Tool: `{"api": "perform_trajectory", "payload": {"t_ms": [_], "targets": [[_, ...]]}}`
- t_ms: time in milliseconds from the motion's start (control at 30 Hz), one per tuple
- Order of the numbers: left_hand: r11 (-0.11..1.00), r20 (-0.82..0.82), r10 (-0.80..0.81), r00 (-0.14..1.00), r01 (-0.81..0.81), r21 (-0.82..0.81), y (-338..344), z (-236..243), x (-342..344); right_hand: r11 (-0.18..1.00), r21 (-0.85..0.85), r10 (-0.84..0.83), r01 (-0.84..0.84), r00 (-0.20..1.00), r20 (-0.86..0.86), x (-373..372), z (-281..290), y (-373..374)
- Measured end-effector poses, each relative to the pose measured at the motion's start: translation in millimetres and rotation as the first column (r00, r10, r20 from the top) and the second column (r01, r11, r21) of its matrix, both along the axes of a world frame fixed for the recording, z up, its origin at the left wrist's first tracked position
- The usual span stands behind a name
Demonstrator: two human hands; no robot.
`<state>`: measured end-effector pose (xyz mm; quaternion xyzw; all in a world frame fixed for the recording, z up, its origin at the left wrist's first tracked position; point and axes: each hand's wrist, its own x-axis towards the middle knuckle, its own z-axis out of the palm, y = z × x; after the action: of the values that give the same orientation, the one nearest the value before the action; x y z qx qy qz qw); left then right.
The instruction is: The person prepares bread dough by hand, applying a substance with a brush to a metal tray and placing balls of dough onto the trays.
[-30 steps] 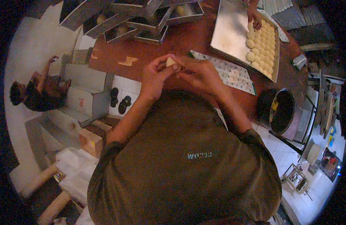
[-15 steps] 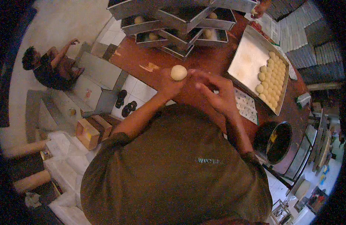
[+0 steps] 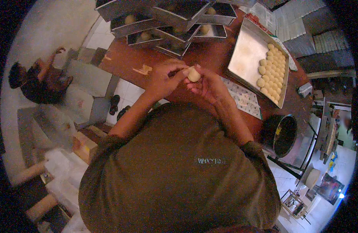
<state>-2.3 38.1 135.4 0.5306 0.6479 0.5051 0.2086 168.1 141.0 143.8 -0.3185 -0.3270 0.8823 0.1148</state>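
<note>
A pale dough ball (image 3: 193, 74) sits between my two hands, above the near part of the reddish-brown table (image 3: 126, 60). My right hand (image 3: 210, 86) cradles it with curled fingers and the thumb at its side. From the left, the thumb and fingers of my left hand (image 3: 165, 77) pinch the ball's edge; some of these fingertips are hidden. To the right, a shallow metal tray (image 3: 241, 58) carries rows of similar dough balls (image 3: 273, 73) along its right side. A printed sheet (image 3: 243, 100) lies between my right hand and that tray.
Crisscrossed metal pans (image 3: 175, 35), some with dough balls inside, are stacked at the table's far side. A dark round pan (image 3: 284, 136) stands at the right. Another person (image 3: 39, 79) sits at far left, beyond a grey box (image 3: 84, 77). Sandals (image 3: 114, 104) lie on the tiled floor.
The dough ball has gone from resting on my left hand into my right hand's fingers. My left hand has turned to pinch it. The whole view has shifted slightly.
</note>
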Motion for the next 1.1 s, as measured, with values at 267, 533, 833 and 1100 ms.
{"api": "perform_trajectory", "payload": {"t_ms": [267, 533, 833, 1100], "targets": [[0.976, 0.44, 0.125, 0.889, -0.03, -0.215, 1.9, -2.6, 9.6, 0.957, 0.289, -0.033, -0.009, 0.989, 0.142, 3.0, 12.7, -0.6], [0.998, 0.062, 0.055, 0.997, -0.053, -0.023, -13.1, -18.6, 18.8, 0.99, 0.058, -0.127, 0.127, 0.992, 0.001, 5.6, -18.1, -9.4], [0.972, -0.113, 0.091, 0.989, -0.113, -0.207, -30.5, -52.6, 12.7, 0.994, -0.05, -0.087, 0.092, 0.991, 0.101, -3.6, -47.8, -19.9], [0.899, -0.406, 0.326, 0.853, -0.413, -0.147, -47.4, -173.5, -68.2, -0.593, 0.696, -0.279, -0.406, 0.914, 0.295, -21.3, -130.7, 7.3]]}}
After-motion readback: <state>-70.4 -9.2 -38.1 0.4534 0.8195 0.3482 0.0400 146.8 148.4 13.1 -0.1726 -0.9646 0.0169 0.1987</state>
